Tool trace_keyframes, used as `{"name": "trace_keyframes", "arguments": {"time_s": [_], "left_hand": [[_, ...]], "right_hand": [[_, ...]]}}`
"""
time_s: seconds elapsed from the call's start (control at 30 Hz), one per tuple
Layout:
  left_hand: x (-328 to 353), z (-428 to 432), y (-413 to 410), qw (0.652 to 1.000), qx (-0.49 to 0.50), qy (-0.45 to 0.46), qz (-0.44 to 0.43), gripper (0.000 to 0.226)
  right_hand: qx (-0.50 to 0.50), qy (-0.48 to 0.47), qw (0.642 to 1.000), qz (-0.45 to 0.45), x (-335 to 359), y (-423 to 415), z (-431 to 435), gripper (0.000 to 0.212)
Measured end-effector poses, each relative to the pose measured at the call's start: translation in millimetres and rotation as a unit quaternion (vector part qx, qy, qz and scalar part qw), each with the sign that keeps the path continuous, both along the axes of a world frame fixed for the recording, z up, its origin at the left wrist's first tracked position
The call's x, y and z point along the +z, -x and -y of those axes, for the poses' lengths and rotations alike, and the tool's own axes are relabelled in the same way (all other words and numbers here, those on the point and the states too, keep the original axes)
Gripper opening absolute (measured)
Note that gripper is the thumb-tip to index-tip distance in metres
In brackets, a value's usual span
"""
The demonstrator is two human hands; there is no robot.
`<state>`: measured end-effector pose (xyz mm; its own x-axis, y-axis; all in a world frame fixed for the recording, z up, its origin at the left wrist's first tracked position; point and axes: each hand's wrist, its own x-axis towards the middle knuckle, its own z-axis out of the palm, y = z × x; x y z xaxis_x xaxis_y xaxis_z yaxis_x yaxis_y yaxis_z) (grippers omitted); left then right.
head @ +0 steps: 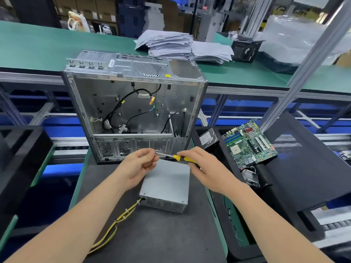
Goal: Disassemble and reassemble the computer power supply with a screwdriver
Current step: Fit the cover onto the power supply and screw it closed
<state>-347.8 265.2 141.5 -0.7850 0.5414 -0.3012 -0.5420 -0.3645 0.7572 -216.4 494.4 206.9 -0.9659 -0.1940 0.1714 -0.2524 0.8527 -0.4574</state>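
Yellow wires point(117, 221) trail from the power supply point(167, 185), which lies flat on the bench point(161, 240). Just above its far edge, the right grip point(201, 168) holds the screwdriver point(180, 158) by its yellow handle, while the left grip point(138, 166) pinches the shaft's tip. Behind stands the open case point(133, 103), with a motherboard point(248, 143) to its right and stacked papers point(171, 44) beyond.

No legible text; labels on case point(133, 103), hard drive point(207, 138) too small to read
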Motion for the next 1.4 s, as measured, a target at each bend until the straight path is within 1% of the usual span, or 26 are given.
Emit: {"name": "trace_keyframes", "arguments": {"time_s": [0.07,0.13,0.23,0.3,0.33,0.4,0.47,0.5,0.53,0.6,0.63,0.7,0.77,0.83,0.87,0.93,1.03,1.1,1.2,1.27,1.4], "left_hand": [[-1,1,1,1.0,0.001,0.003,0.001,0.021],[-3,3,3,1.0,0.005,0.02,-0.022,0.022],[-6,6,6,0.995,0.011,0.064,-0.076,0.023],[-9,7,7,0.992,0.02,0.084,-0.091,0.024],[-10,7,7,0.991,0.026,0.088,-0.093,0.024],[-13,5,6,0.99,0.035,0.099,-0.099,0.027],[-14,3,4,0.987,0.041,0.111,-0.109,0.031],[-14,3,3,0.987,0.045,0.108,-0.111,0.032],[-14,3,3,0.987,0.049,0.103,-0.113,0.031],[-12,5,5,0.983,0.051,0.112,-0.139,0.022],[-12,7,7,0.975,0.049,0.133,-0.17,0.016],[-11,12,12,0.947,0.044,0.198,-0.25,0.013],[-9,17,17,0.905,0.033,0.27,-0.326,0.013],[-8,19,22,0.857,0.035,0.342,-0.385,0.014],[-8,20,24,0.839,0.046,0.365,-0.401,0.014],[-9,19,25,0.822,0.069,0.379,-0.42,0.021],[-18,15,25,0.81,0.054,0.384,-0.44,0.041],[-26,11,23,0.811,0.03,0.391,-0.434,0.056],[-38,5,22,0.818,0.0,0.404,-0.41,0.072],[-44,3,23,0.82,-0.012,0.409,-0.401,0.078],[-50,4,27,0.823,-0.022,0.417,-0.385,0.079]], "right_hand": [[0.013,-0.026,1.0,0.002,3,5,-3,0.044],[0.009,-0.025,1.0,0.008,5,10,-5,0.044],[-0.01,0.02,1.0,0.019,6,15,-8,0.041],[-0.02,0.055,0.998,0.025,4,18,-10,0.039],[-0.025,0.087,0.995,0.029,2,20,-10,0.038],[-0.052,0.194,0.979,0.042,-2,23,-7,0.033],[-0.099,0.313,0.943,0.051,-6,28,-3,0.026],[-0.119,0.35,0.928,0.048,-7,30,-1,0.023],[-0.135,0.374,0.917,0.043,-8,33,1,0.019],[-0.153,0.41,0.899,0.038,-7,38,4,0.013],[-0.159,0.426,0.89,0.037,-6,41,5,0.01],[-0.164,0.44,0.883,0.028,-2,49,9,0.009],[-0.158,0.424,0.892,0.006,5,57,15,0.01],[-0.14,0.389,0.91,-0.022,11,67,22,0.01],[-0.128,0.369,0.92,-0.035,14,71,25,0.01],[-0.108,0.327,0.937,-0.052,18,81,32,0.011],[-0.086,0.25,0.963,-0.055,22,92,36,0.012],[-0.073,0.196,0.977,-0.04,23,98,37,0.013],[-0.062,0.138,0.988,-0.01,21,103,37,0.012],[-0.059,0.122,0.991,0.009,18,104,37,0.012],[-0.059,0.108,0.992,0.02,15,106,37,0.011]]}}
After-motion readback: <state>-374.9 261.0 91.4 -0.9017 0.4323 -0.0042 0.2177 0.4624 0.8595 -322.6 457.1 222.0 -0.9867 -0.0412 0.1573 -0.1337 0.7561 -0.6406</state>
